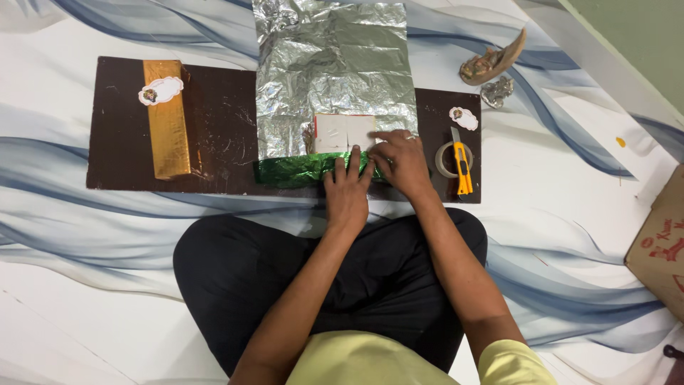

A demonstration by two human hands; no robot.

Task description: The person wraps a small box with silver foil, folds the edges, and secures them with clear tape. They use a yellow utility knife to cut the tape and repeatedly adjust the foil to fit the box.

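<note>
We press our left hand (347, 191) flat on the green foil sheet (299, 170) – our right hand (400, 162) beside it pins the white box (343, 132), just ahead of both hands.

- White floor (78, 299) with blue-grey wave pattern, carrying everything.
- Dark brown board (221, 135) flat on the floor, long side across the view.
- On the board, left: gold-wrapped oblong package (167, 128) topped with a small white oval sticker (161, 91).
- On the board, middle: crinkled silver foil sheet (335, 64), far end overhanging onto the floor; near edge folded up, green (296, 170); small white box (342, 133) on the foil.
- On the board, right: second oval sticker (464, 117), tape roll (445, 160), yellow utility knife (463, 164) across the roll.
- Directly on the floor, far right: brown curved scrap (493, 60), crumpled foil ball (497, 91), brown cardboard box (662, 246).
</note>
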